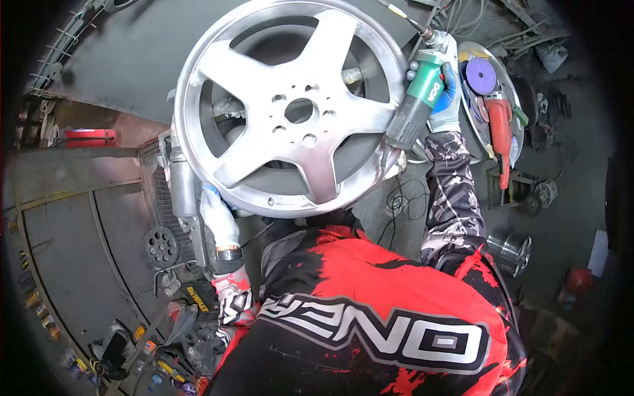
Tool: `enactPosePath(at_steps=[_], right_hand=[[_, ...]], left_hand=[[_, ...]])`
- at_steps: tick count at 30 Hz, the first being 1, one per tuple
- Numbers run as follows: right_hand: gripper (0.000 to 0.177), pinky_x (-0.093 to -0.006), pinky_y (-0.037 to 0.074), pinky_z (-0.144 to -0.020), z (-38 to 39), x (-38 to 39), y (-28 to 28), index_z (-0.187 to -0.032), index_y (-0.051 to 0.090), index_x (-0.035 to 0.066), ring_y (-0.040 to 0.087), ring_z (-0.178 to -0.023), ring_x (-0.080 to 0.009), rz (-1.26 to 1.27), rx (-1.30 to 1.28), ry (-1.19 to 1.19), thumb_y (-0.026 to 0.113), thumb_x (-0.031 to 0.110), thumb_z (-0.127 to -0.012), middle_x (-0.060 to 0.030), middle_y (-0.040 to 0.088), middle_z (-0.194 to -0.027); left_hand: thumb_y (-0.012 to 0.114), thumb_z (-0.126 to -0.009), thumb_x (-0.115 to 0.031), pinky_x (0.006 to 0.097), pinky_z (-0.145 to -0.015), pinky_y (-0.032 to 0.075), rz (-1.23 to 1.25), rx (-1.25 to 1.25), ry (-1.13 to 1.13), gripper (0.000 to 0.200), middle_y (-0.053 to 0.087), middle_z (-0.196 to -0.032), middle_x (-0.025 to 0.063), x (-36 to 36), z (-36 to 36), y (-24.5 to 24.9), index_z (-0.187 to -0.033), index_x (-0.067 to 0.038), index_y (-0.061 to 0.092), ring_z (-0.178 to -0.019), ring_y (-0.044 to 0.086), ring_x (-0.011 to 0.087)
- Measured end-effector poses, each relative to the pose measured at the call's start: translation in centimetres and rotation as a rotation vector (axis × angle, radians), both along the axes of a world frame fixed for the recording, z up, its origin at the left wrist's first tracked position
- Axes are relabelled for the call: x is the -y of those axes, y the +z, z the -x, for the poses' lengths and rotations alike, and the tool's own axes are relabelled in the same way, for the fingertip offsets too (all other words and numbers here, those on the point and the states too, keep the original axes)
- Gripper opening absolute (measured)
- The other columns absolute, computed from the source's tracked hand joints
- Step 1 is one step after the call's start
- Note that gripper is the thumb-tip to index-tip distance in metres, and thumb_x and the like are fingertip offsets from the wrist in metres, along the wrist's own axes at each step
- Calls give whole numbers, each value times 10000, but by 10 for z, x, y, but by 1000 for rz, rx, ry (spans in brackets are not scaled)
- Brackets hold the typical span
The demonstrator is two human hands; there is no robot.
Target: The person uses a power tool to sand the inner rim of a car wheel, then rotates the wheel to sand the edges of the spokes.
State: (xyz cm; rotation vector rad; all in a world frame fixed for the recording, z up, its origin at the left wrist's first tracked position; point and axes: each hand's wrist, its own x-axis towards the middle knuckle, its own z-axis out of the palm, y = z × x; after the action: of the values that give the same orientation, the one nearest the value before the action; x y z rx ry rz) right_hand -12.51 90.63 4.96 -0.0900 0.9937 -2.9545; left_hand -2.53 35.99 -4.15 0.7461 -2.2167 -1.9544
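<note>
We stood over the alloy wheel - a bare-metal five-spoke, mounted face towards us on a grey stand and tilted a little. Our left hand, in a pale glove, was clenched on the wheel's lower-left lip, with the fingers curled round the edge. Our right hand, in a blue-and-white glove, was wrapped tight around the body of the green power tool, whose cable ran off towards the top. The tool's working end lay at the wheel's right edge, touching the outer lip or just beside it. We could not tell whether it was spinning.

By our reckoning, the step in hand was working the outer lip with the tool while the other hand steadied the wheel. The next move seemed to call for a firm brace on the left, light and even pressure on the right, and the cable held clear of the head.

Just beyond the right hand, a red grinder with a purple disc lay in a shallow metal dish. A small chrome wheel sat on the floor, well apart - and a black pulley hung low on the stand.
</note>
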Motion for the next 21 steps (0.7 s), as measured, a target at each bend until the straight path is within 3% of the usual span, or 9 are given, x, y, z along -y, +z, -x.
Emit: enactPosePath(at_steps=[3, 6, 9, 11, 13, 14, 16, 18, 21], right_hand=[[637, -492, 627, -936, -14, -2, -10, -1433, 518, -14, 700, -1090, -374, 32, 9, -8, 567, 509, -1073, -252, 655, -1251], [648, -510, 612, -940, -52, 2, -23, -1444, 505, 0, 676, -1101, -369, 98, 21, -61, 563, 526, -1069, -229, 642, -1250], [633, -495, 606, -932, -91, 35, -27, -1416, 528, 7, 657, -1088, -356, 142, 30, -157, 555, 535, -1068, -214, 632, -1237], [633, -489, 604, -930, -111, 46, -37, -1415, 531, 8, 656, -1083, -354, 177, 44, -211, 558, 536, -1066, -211, 636, -1228], [625, -474, 596, -938, -129, 57, -48, -1415, 537, 7, 657, -1066, -351, 137, 41, -314, 568, 522, -1063, -211, 640, -1221], [623, -467, 593, -932, -136, 70, -48, -1410, 547, 10, 658, -1053, -348, 158, 44, -349, 566, 527, -1062, -208, 647, -1205], [621, -459, 590, -925, -156, 90, -52, -1405, 557, 14, 659, -1041, -344, 175, 58, -404, 564, 531, -1062, -204, 655, -1190], [618, -453, 578, -919, -177, 103, -66, -1389, 580, 26, 653, -1039, -332, -23, 124, -605, 559, 548, -1059, -189, 666, -1157], [620, -457, 566, -920, -210, 143, -70, -1377, 593, 35, 657, -1015, -324, -9, 187, -751, 557, 563, -1055, -180, 677, -1123]], left_hand=[[468, -1148, -487, 322, -908, 503, -19, 21, -9, 618, 714, -1217, 117, -3, 32, 27, -1321, 75, 659, -1052, 612, 158], [476, -1137, -509, 353, -899, 520, 163, 34, -89, 644, 752, -1062, 117, 2, 54, 46, -1232, 82, 715, -951, 645, 188], [480, -1132, -509, 372, -893, 528, 304, 18, -194, 645, 767, -1018, 148, 33, 80, 50, -1222, 80, 726, -931, 670, 206], [554, -1105, -515, 378, -894, 527, 325, -7, -209, 636, 770, -1103, 141, 33, 101, 57, -1250, 80, 726, -974, 658, 191], [522, -1116, -467, 421, -846, 533, 597, -213, -268, 543, 769, -1026, 244, 39, 130, 46, -1235, 12, 747, -900, 701, 338], [540, -1109, -438, 448, -827, 539, 593, -206, -291, 497, 751, -991, 271, 34, 138, 62, -1192, -1, 761, -877, 705, 391], [547, -1106, -429, 454, -819, 541, 576, -169, -355, 489, 746, -992, 278, 34, 161, 73, -1173, 5, 762, -885, 712, 398], [570, -1085, -454, 466, -814, 544, 591, -187, -444, 500, 738, -985, 282, 33, 186, 75, -1121, 3, 771, -916, 718, 438], [586, -1062, -501, 480, -812, 547, 656, -136, -443, 527, 735, -959, 272, 23, 198, 89, -1127, -12, 773, -911, 715, 452]])
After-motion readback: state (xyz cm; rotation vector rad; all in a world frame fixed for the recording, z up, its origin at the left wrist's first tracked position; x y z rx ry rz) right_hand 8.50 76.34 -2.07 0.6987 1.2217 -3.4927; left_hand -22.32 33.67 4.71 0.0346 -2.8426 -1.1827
